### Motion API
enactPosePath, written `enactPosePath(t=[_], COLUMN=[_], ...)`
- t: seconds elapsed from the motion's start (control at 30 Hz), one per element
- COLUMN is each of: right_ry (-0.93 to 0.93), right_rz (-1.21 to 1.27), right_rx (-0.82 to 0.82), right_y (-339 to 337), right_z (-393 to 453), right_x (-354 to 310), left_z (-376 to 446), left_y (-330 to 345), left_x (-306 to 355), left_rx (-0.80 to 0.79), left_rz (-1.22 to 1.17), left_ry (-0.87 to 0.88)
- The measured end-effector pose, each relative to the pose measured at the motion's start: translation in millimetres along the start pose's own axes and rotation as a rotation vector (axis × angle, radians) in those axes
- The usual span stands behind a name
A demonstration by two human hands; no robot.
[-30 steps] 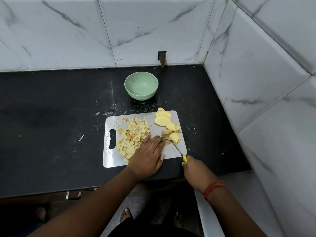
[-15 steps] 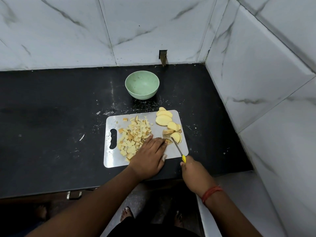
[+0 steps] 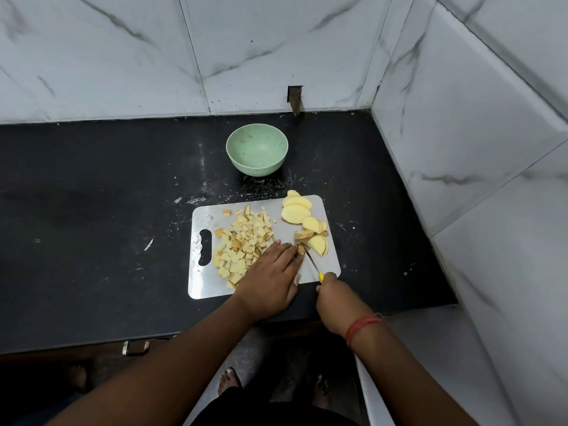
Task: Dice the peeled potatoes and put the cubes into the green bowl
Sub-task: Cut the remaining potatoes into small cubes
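Lying on a black worktop (image 3: 92, 241), a cutting board (image 3: 203, 284) is carrying diced cubes (image 3: 242, 241) and potato slices (image 3: 296, 212); the green bowl (image 3: 257, 149) is sitting behind it. The left hand (image 3: 270, 281), fingers flat, is pressing a potato piece (image 3: 299, 248); the right hand (image 3: 338, 298) is gripping a knife (image 3: 312, 261).

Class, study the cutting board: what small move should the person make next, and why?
Probably press the knife down through the potato piece under the left hand: slices remain uncut, and the green bowl holds no cubes yet.
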State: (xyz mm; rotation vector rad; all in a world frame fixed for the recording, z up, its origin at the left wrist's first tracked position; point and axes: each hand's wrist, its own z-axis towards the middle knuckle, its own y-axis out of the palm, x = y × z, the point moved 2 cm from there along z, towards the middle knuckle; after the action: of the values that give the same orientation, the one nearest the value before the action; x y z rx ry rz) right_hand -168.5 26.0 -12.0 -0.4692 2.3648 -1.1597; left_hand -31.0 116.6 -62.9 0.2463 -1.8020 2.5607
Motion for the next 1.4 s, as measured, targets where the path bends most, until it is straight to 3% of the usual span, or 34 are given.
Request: enactPosePath(t=[0.3, 0.5, 0.67, 0.93, 1.17, 1.4], right_ry=[0.027, -0.094, -0.101, -0.071, 0.023, -0.015], right_rz=[0.037, 0.063, 0.018, -0.038, -0.064, 0.017], right_rx=[-0.065, 0.09, 0.105, 0.068, -0.057, -0.085], right_y=[8.5, -3.3, -7.5, -4.0, -0.3, 6.1], right_z=[-21.7, -31.6, -18.6, -14.2, -1.1, -20.9], right_x=[15.3, 16.1, 2.8, -3.7, -11.2, 9.7], left_z=[0.1, -3.6, -4.6, -3.4, -1.7, -1.7], left_y=[-1.0, -3.4, -2.8, -4.0, -4.4, -7.5], left_x=[0.0, 0.2, -1.7, -1.9, -1.8, -0.3], left_rx=[-0.024, -0.033, -0.036, -0.034, -0.056, -0.076], left_rz=[0.014, 0.02, 0.024, 0.014, 0.057, 0.097], left_ry=[-0.017, -0.053, -0.05, -0.049, -0.064, -0.06])
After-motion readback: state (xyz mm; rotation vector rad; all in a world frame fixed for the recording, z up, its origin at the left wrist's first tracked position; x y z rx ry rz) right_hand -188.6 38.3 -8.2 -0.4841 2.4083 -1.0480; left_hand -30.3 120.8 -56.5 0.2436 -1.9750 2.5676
